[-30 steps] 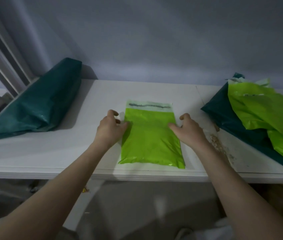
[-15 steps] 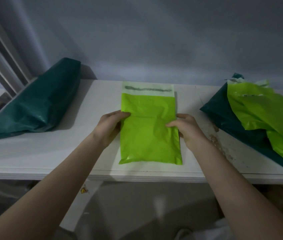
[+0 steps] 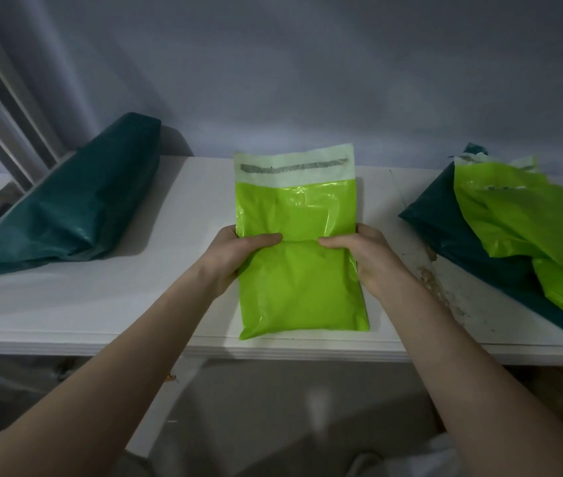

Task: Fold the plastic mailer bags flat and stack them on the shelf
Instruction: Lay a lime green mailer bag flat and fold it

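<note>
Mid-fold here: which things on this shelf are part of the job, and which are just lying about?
Part of the job:
- lime green mailer, gripped at mid-height by left hand and right hand
- loose lime green bags on the right
- dark green bags under them
- dark green bundle on the left
- white shelf

Just lying about:
- slanted metal rails, far left
- grey wall

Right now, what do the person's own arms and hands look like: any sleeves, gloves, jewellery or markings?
Both forearms are bare all the way to the bottom of the frame, with no sleeves in sight. The left hand and right hand wear no gloves, and no rings, watch, bracelets or markings show on the fingers or wrists.
</note>
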Motion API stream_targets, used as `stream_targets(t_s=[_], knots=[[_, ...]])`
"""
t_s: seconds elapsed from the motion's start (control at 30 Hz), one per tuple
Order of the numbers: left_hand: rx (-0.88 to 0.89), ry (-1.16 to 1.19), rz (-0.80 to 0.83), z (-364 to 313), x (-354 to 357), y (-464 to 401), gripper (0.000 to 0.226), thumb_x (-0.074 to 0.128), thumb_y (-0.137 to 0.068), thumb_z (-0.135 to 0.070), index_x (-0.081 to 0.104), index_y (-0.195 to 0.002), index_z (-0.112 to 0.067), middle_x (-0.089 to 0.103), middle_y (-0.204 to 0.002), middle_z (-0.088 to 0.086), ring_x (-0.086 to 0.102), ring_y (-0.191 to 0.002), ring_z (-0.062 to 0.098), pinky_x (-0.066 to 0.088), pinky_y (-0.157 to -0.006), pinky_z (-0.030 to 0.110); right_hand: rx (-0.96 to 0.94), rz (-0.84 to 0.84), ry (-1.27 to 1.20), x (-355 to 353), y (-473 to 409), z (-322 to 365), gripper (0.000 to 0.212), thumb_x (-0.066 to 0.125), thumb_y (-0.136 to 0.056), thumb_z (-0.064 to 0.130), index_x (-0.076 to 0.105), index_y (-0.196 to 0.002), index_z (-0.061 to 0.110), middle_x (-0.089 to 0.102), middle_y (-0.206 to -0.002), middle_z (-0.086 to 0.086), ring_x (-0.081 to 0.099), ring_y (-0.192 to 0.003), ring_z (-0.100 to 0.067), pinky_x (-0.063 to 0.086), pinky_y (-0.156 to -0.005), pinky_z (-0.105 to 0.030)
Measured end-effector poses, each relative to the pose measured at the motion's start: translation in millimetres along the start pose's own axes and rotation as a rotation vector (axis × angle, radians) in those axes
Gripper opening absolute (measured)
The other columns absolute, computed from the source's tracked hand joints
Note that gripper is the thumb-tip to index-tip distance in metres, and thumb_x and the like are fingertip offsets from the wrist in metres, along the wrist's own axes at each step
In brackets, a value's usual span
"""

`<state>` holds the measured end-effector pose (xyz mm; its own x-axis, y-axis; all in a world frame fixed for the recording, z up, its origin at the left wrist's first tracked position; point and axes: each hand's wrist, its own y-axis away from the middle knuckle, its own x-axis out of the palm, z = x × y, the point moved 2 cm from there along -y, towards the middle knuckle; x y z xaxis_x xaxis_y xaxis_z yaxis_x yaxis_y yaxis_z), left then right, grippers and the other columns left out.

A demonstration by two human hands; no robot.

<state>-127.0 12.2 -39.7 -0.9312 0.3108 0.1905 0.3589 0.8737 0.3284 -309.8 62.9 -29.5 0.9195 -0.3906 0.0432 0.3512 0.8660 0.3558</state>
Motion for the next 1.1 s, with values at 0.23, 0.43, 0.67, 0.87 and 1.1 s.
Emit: stream_targets(t_s=[0.23, 0.43, 0.67, 0.87, 1.1], knots=[[-0.033, 0.106, 0.019, -2, -5, -6, 0.017, 0.059, -0.088, -0.015, 0.068, -0.101, -0.008, 0.072, -0.1, 0.008, 0.07, -0.085, 0.019, 0.057, -0.08, 0.03, -0.005, -0.015, -0.102, -3, -2, 0, 0.031, 0.068, -0.073, -0.008, 0.067, -0.099, 0.008, 0.071, -0.095, -0.011, 0.067, -0.083, -0.025, 0.055, -0.074, -0.035], [0.049, 0.078, 0.031, -4, -11, -10, 0.018, 0.054, -0.09, -0.007, 0.066, -0.104, -0.004, 0.075, -0.084, 0.001, 0.071, -0.076, 0.013, 0.058, -0.073, 0.024, 0.049, -0.038, -0.173, -7, -9, -2, 0.018, 0.057, -0.084, -0.002, 0.066, -0.098, 0.005, 0.068, -0.091, -0.011, 0.064, -0.078, -0.023, 0.054, -0.073, -0.031], [0.058, 0.012, 0.036, -2, -18, -12, 0.022, 0.052, -0.092, -0.011, 0.065, -0.11, -0.013, 0.072, -0.097, 0.002, 0.067, -0.081, 0.015, 0.055, -0.079, 0.026, -0.021, -0.016, -0.144, -12, -9, -2, 0.025, 0.049, -0.087, -0.008, 0.064, -0.094, 0.01, 0.066, -0.083, -0.007, 0.063, -0.069, -0.018, 0.053, -0.049, -0.019], [0.08, -0.02, 0.029, -1, -20, -14, 0.028, 0.042, -0.093, -0.004, 0.066, -0.1, -0.017, 0.068, -0.092, 0.002, 0.062, -0.071, 0.014, 0.053, -0.061, 0.018, -0.025, -0.017, -0.163, -14, -11, -2, 0.026, 0.047, -0.088, -0.007, 0.063, -0.102, 0.007, 0.065, -0.085, -0.008, 0.062, -0.07, -0.018, 0.053, -0.049, -0.018], [0.123, -0.006, 0.083, -1, -17, -11, 0.04, 0.041, -0.094, -0.001, 0.069, -0.07, -0.018, 0.071, -0.073, 0.0, 0.067, -0.064, 0.013, 0.054, -0.057, 0.02, -0.01, -0.037, -0.193, -16, -12, -2, 0.038, 0.048, -0.085, -0.005, 0.07, -0.058, 0.012, 0.061, -0.061, -0.01, 0.054, -0.058, -0.024, 0.047, -0.049, -0.021]])
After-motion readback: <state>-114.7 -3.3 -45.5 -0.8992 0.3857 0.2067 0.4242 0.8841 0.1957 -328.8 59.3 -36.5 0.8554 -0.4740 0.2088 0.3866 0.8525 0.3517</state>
